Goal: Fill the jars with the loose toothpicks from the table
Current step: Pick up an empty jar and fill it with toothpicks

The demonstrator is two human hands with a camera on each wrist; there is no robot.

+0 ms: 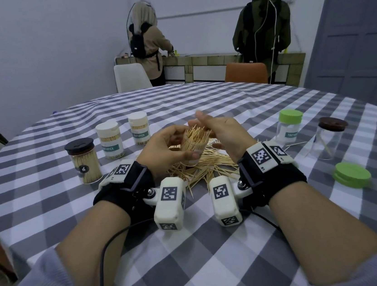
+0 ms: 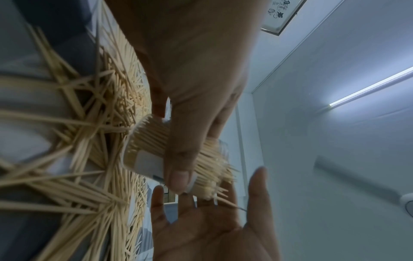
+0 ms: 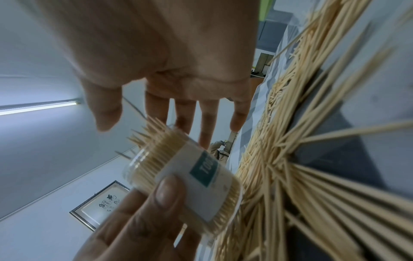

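Behind your table: white chair (image 1: pixel 131 76) upper center, orange chair (image 1: pixel 245 73) right of it, two people at tiled counter (image 1: pixel 210 59), grey door (image 1: pixel 356 27) upper right.

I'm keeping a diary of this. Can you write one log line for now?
left hand: grips jar | right hand: open, by toothpick tips | pile: on table
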